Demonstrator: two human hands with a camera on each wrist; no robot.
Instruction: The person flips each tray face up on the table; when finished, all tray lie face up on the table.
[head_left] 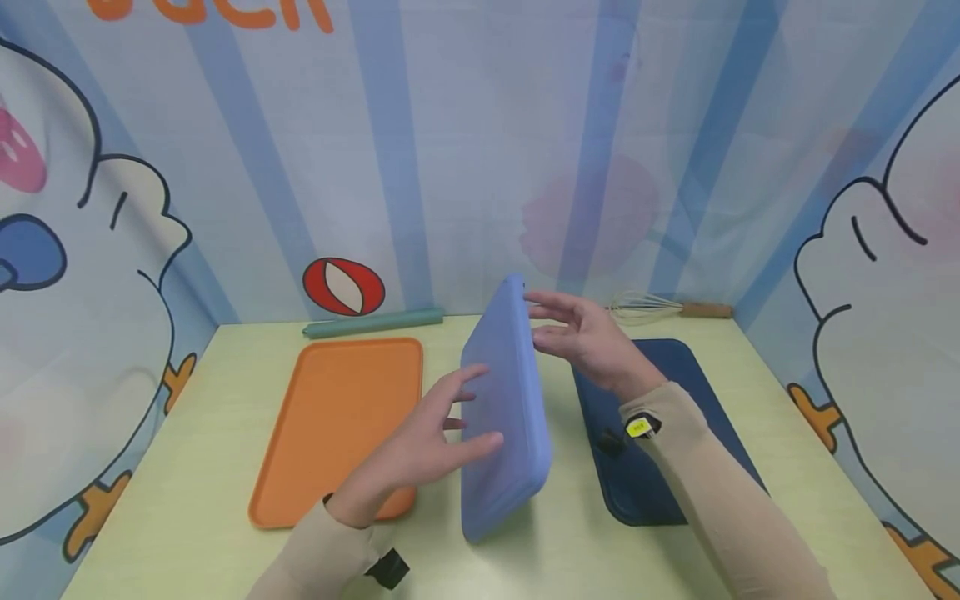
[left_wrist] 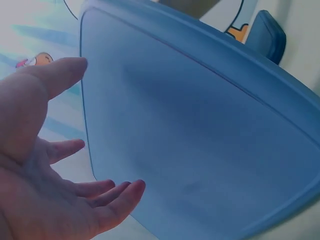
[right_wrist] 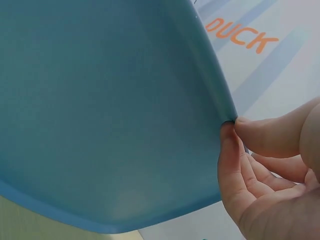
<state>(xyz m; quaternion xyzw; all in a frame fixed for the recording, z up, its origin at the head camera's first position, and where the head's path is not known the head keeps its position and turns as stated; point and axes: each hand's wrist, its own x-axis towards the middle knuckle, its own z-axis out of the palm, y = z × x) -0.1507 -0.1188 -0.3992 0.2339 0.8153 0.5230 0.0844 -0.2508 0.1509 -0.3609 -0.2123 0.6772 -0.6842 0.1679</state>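
The light blue tray (head_left: 506, 408) is tilted almost upright over the tabletop (head_left: 570, 537), between the orange tray (head_left: 352, 408) and the dark blue tray (head_left: 637, 492). It seems light, stiff and rather smooth, so I judge the raised rim (right_wrist: 218, 90) is the safest place to hold, best at two opposite sides. The right hand (head_left: 588, 342) pinches this rim with thumb and forefinger; the left hand (head_left: 420, 446) is spread beside the broad face, whether touching I cannot tell.

Evenly bright head view, soft shadow below the light-blue tray (head_left: 513, 400), dimmer, bluish wrist views
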